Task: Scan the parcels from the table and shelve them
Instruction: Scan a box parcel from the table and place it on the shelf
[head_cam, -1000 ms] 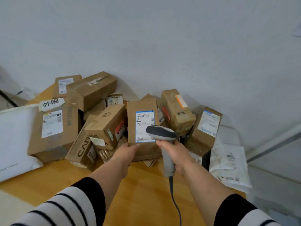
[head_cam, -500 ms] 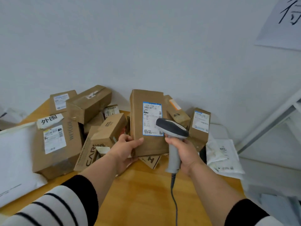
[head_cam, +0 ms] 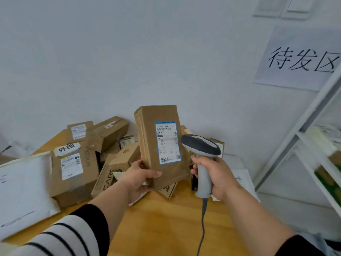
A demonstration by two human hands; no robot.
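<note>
A brown parcel (head_cam: 160,145) is standing upright in the air above the desk (head_cam: 166,218), its long axis running from 6 to 12 o'clock with the top leaning slightly toward 11, and its blue-edged shipping label (head_cam: 167,142) is facing the camera. The left hand (head_cam: 138,179) is gripping the parcel's lower left corner, thumb lying across the front face and the other fingers wrapping behind it. Just beside the parcel at 3 o'clock, the right hand (head_cam: 215,177) is clenching the grey handle of a corded scanner (head_cam: 202,159), whose dark head is pointing toward 10 o'clock at the label's right edge. The step in hand appears to be the scan itself: it will likely go best if the parcel is being held steady, the label kept flat to the scanner's window, and the thumb kept clear of the barcode near the label's top. Behind, from 9 to 11 o'clock, a heap of cardboard boxes (head_cam: 103,145) is crowding the desk against the wall, beside a white mailer bag (head_cam: 22,191) at 8 o'clock. At 3 o'clock, a white metal shelf (head_cam: 313,137) is waiting beneath a paper wall sign (head_cam: 299,58).
</note>
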